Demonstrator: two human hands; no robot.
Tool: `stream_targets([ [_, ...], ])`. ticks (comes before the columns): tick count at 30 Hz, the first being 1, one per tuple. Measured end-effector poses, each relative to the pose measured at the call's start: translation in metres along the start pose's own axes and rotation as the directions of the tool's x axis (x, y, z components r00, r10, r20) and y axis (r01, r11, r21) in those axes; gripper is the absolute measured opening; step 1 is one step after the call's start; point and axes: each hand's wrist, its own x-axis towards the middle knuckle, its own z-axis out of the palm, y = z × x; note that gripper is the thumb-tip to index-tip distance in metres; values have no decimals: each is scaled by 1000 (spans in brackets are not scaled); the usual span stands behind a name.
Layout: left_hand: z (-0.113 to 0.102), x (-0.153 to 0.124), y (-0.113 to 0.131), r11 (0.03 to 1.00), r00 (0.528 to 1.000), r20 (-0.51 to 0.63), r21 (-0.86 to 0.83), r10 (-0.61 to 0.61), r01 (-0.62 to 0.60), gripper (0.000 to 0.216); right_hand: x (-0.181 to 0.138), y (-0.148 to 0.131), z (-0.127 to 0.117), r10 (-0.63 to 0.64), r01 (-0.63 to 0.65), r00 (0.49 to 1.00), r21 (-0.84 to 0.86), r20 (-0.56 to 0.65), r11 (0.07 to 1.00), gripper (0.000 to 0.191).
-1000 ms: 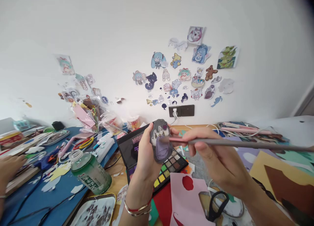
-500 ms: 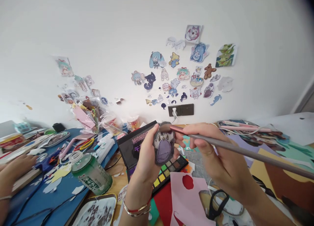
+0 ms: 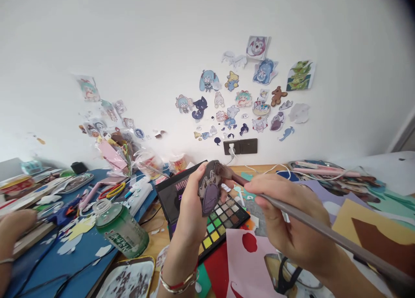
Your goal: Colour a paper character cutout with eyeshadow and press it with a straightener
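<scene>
Now paper cutout (image 3: 209, 186) up in air, pinched in left hand (image 3: 191, 211), above colour palette (image 3: 220, 218) on table (image 3: 155, 242). Right hand (image 3: 288, 220) fingers pressed tight around long brush (image 3: 311, 222), tip touching cutout top. Push too hard: thin cutout could bend or slip. Green jar (image 3: 119, 229) stands near left elbow, could tip.

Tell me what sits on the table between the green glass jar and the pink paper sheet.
In the head view, the open colour palette lies between green glass jar and pink paper sheet; left hand crosses over it.
</scene>
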Motion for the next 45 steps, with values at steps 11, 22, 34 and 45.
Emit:
stream_targets([
  [11,1,-4,10,994,990,-79,16,113,-112,34,-3,-2,2,-16,18,999,-49,46,999,15],
  [22,3,-11,17,985,990,-55,122,130,-123,40,-5,-3,-1,-49,58,996,-109,79,992,13],
  [34,6,-12,14,997,997,-74,76,25,-19,34,-9,-14,13,-187,195,965,-27,181,980,17],
  [45,5,-5,11,999,985,-168,48,27,-20,31,-5,-35,10,-23,-33,969,224,244,974,27],
])
